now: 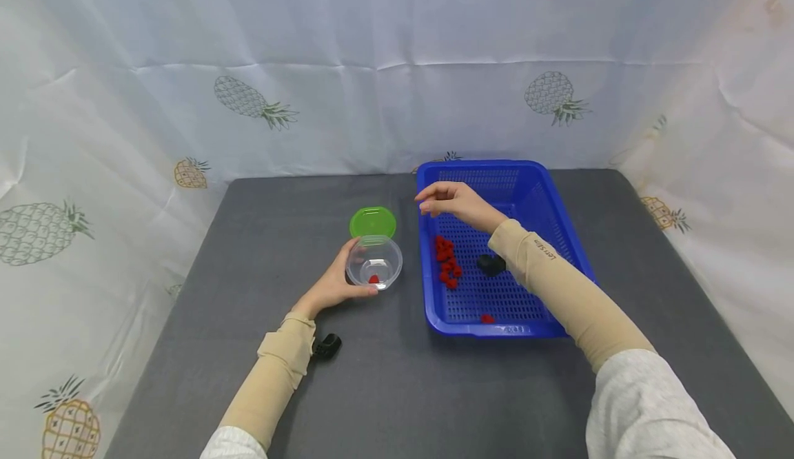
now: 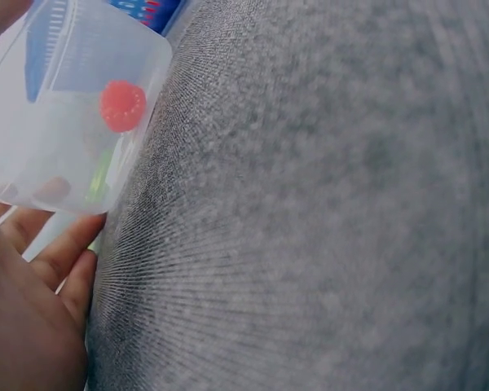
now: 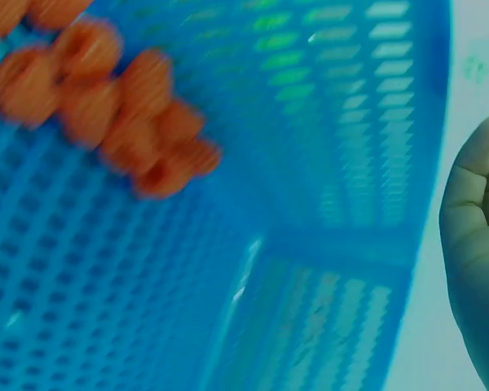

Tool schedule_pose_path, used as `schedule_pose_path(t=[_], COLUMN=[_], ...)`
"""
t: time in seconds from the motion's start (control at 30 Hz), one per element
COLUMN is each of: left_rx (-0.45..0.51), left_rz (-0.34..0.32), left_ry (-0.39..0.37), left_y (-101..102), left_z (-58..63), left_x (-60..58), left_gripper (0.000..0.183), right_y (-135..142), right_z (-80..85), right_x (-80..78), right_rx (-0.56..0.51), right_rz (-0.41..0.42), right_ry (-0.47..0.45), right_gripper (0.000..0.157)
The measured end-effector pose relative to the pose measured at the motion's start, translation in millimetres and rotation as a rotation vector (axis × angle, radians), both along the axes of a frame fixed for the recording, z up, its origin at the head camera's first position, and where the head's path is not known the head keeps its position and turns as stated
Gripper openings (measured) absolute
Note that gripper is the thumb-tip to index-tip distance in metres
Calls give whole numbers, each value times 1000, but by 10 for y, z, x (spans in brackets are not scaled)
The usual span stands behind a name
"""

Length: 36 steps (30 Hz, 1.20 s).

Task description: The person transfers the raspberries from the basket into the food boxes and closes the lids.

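Berry (image 1: 373,280) lies in the cup (image 1: 377,260) the left hand (image 1: 337,281) grips, lid (image 1: 373,222) off; berries (image 1: 444,266) remain in the basket (image 1: 477,329) below the loosely bent, seemingly empty right hand (image 1: 460,204).

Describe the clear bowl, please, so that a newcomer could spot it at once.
On the dark grey table, look left of the blue basket. There the left hand grips a round, clear bowl. Unlike the flat green lid beyond it, it is see-through, one red piece inside.

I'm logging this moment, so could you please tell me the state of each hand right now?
Left hand: holding the clear, round plastic bowl.
Right hand: open, fingers loosely bent, nothing visible in it, above the blue rectangular plastic basket.
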<state>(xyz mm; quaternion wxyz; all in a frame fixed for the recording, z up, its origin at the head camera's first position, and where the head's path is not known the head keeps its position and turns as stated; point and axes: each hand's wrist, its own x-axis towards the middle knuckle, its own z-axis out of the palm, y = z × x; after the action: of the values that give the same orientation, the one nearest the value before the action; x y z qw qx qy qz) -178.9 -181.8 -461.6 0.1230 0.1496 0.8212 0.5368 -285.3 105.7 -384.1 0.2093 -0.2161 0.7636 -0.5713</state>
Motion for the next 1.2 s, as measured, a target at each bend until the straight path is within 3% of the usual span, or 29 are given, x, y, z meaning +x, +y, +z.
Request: schedule_pose_path(t=[0.2,0.57,1.03,1.2], left_rx=[6,0,2,1], left_rz=[28,19,27,40], left_ry=[35,56,51,46], left_y=[-66,-66,-50,-55], left_z=[-293,-320,-293,-317], left_x=[-131,-130,-115,-117], left_gripper=[109,110,109,108], right_y=[205,408,533,511], right_z=[-221,-611,-730,-732], right_x=[-72,-172,-184,-166], right_rx=[105,400,457,478], right_rz=[-48,-16,36,89], right_ry=[-25,-30,-83,-57], right_gripper=[38,36,36,38])
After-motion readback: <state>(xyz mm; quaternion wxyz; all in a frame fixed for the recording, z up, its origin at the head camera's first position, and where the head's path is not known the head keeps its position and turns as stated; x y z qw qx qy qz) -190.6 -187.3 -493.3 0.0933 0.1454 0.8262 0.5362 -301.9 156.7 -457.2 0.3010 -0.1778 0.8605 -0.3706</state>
